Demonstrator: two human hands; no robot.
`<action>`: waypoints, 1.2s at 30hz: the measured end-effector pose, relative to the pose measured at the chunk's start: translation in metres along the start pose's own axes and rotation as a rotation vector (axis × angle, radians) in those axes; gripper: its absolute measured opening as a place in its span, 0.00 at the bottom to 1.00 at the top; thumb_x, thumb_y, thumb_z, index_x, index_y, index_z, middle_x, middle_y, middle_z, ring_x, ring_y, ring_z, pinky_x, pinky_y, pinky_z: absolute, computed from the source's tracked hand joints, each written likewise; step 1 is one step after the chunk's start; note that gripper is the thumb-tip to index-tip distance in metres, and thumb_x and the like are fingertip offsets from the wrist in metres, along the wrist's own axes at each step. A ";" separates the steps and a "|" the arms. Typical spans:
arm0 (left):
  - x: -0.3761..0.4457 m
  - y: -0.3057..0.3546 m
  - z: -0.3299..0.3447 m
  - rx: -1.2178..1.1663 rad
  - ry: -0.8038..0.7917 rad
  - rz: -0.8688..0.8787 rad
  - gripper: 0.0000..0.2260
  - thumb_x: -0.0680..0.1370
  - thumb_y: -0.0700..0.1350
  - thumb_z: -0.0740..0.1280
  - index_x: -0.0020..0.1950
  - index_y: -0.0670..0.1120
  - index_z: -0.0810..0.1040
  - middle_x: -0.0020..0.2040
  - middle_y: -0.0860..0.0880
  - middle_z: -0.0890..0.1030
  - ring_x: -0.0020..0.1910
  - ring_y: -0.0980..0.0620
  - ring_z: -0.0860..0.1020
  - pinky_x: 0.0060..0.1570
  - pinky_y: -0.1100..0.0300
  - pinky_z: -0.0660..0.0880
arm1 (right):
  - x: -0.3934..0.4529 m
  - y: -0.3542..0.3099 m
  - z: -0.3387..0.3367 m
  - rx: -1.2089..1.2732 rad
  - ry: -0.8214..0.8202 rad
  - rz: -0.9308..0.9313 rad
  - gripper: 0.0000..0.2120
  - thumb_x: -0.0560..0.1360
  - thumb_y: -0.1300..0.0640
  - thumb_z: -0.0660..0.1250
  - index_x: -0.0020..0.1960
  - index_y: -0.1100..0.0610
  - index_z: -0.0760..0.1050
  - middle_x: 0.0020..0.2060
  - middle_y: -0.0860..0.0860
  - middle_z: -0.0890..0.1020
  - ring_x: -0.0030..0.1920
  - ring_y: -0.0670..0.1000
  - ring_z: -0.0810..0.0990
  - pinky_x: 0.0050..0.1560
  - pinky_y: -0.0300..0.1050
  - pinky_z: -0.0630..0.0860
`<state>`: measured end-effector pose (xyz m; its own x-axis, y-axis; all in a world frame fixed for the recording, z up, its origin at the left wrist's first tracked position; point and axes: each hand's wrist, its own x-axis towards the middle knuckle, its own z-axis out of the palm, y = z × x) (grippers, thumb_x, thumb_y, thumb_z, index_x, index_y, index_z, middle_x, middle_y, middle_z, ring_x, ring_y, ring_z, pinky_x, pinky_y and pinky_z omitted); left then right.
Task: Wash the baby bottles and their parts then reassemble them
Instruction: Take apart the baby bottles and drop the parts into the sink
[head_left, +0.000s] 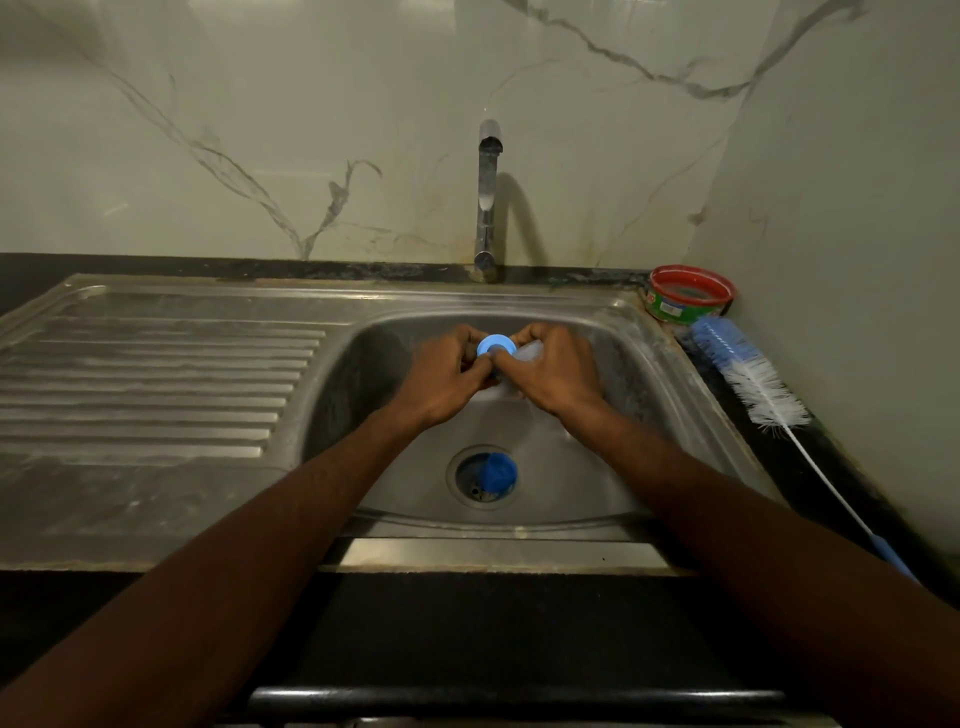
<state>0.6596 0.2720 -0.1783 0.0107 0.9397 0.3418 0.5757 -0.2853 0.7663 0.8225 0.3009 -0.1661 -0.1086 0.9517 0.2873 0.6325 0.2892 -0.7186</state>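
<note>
Pale clear baby bottle (527, 355) tipped on its side above the sink basin, mostly hidden, light blue ring (496, 345) at its neck facing up toward the camera, dark blue cap (497, 472) sitting over the drain

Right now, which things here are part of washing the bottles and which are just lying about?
In use: left hand and right hand gripping the blue ring and clear bottle; bottle brush; soap tub.
Lying about: blue object at drain; draining board.

Green tub (688, 299) label print too small; unreadable.
</note>
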 end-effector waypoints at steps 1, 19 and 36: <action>0.001 -0.001 0.001 0.005 0.015 0.006 0.13 0.81 0.50 0.69 0.61 0.44 0.77 0.49 0.49 0.85 0.45 0.58 0.84 0.48 0.63 0.82 | 0.001 0.000 0.000 -0.001 -0.003 0.004 0.13 0.72 0.41 0.74 0.49 0.47 0.78 0.42 0.45 0.83 0.42 0.45 0.82 0.45 0.47 0.83; -0.001 0.001 0.002 -0.282 -0.071 -0.024 0.13 0.84 0.49 0.63 0.66 0.46 0.75 0.55 0.48 0.84 0.53 0.55 0.84 0.54 0.61 0.81 | 0.008 0.013 0.000 0.085 0.040 0.026 0.11 0.71 0.41 0.74 0.48 0.43 0.78 0.42 0.44 0.82 0.42 0.48 0.83 0.44 0.54 0.84; 0.008 -0.008 -0.016 -0.515 -0.134 -0.546 0.14 0.84 0.52 0.64 0.52 0.41 0.78 0.51 0.40 0.82 0.45 0.47 0.84 0.43 0.57 0.83 | 0.019 0.022 -0.017 0.385 -0.307 0.121 0.05 0.75 0.61 0.74 0.51 0.59 0.82 0.45 0.58 0.84 0.30 0.47 0.82 0.28 0.42 0.79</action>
<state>0.6414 0.2792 -0.1729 -0.0481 0.9781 -0.2027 0.0739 0.2059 0.9758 0.8472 0.3237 -0.1658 -0.3088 0.9507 0.0294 0.3322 0.1368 -0.9333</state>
